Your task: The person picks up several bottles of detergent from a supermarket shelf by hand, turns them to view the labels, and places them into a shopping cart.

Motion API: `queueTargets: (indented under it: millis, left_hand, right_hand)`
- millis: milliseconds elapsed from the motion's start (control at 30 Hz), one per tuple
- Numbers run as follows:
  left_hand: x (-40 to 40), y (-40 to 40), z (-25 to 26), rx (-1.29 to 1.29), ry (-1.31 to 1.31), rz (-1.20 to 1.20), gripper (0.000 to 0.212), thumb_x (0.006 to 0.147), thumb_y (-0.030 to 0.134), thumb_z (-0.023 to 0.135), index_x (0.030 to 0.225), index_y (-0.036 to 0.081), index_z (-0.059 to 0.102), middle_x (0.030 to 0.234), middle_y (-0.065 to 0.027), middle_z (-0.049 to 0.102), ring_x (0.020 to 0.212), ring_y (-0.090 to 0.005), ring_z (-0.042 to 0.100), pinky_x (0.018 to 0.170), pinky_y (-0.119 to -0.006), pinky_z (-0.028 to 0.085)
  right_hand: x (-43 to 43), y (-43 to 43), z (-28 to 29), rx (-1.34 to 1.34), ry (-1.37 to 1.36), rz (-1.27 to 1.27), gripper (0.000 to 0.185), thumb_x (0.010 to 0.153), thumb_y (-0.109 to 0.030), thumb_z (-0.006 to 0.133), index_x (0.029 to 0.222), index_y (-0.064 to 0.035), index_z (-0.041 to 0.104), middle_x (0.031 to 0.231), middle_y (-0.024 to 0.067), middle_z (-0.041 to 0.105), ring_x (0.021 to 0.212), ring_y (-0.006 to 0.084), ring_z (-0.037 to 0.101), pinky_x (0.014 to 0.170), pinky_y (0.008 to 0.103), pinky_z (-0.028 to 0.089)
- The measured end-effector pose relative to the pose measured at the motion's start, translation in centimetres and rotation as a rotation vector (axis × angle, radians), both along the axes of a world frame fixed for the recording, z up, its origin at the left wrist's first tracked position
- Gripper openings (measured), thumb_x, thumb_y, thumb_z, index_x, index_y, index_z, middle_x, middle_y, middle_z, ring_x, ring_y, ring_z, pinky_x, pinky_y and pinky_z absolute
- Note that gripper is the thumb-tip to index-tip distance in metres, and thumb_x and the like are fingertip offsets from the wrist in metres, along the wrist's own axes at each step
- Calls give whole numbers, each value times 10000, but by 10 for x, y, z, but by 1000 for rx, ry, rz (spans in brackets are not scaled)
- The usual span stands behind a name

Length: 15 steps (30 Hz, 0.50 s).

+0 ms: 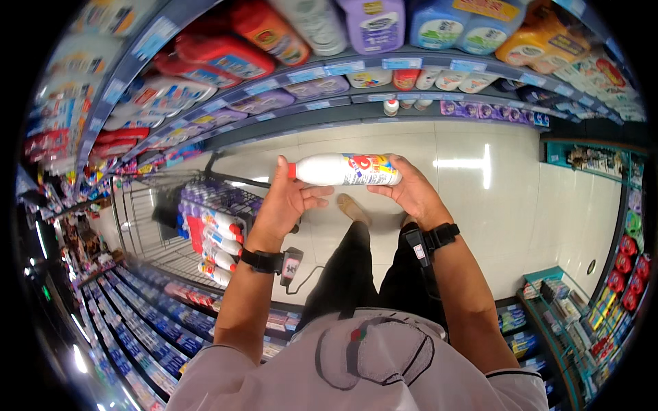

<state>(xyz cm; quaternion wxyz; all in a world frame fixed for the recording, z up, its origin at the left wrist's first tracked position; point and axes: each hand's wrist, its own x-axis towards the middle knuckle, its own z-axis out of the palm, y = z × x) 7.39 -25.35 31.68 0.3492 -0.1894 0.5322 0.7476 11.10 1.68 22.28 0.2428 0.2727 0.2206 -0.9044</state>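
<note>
A white plastic bottle (324, 169) with a red cap and a colourful printed label lies sideways between my two hands, above the tiled floor. My left hand (290, 198) is at the cap end, its thumb up against the red cap and its fingers under the neck side. Around the bottle's base, my right hand (408, 190) has its thumb on top and fingers below. To the left, a wire shopping cart (149, 246) carries several similar white bottles (218, 249) with red caps, lying on their sides beside purple-topped packs (198, 198).
Ahead runs a store shelf (288, 82) stocked with detergent bottles; one white bottle (391, 107) with a red cap stands on its lowest level. Shelves of small boxed goods (133, 329) are behind at left. A green-edged rack (558, 318) stands at right on the tiled floor (493, 216).
</note>
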Motion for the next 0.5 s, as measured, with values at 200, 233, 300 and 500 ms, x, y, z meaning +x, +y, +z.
queueTargets:
  millis: [200,233,300,500]
  left_hand:
    - [-15,74,-46,-286,3,-16,692,1009,652,471,1299,35,587,1104,-110,716,885,-207,720,723,-332,591]
    - [-18,84,-58,-327,-9,-30,686,1002,650,488,1297,40,589,1094,-103,715,876,-200,717,718,-332,588]
    - [-26,102,-81,-373,-35,-61,665,995,634,518,1293,44,591,1095,-101,711,889,-204,715,727,-344,589]
    - [-48,157,-143,-364,-71,-124,604,989,515,594,1329,16,573,1206,-141,676,1045,-278,702,844,-409,597]
  right_hand:
    - [12,52,-47,-17,72,-90,535,1013,-242,628,1430,12,408,1387,217,504,1278,352,557,1050,559,521]
    - [13,59,-54,-5,67,-99,547,1011,-232,627,1442,10,396,1392,221,499,1282,352,555,1060,554,514]
    - [17,73,-74,-2,63,-128,562,1004,-203,621,1463,8,374,1397,229,490,1291,351,549,1079,542,502]
    - [26,102,-156,-15,-11,-248,606,981,-127,584,1511,10,323,1400,228,480,1302,349,538,1138,493,455]
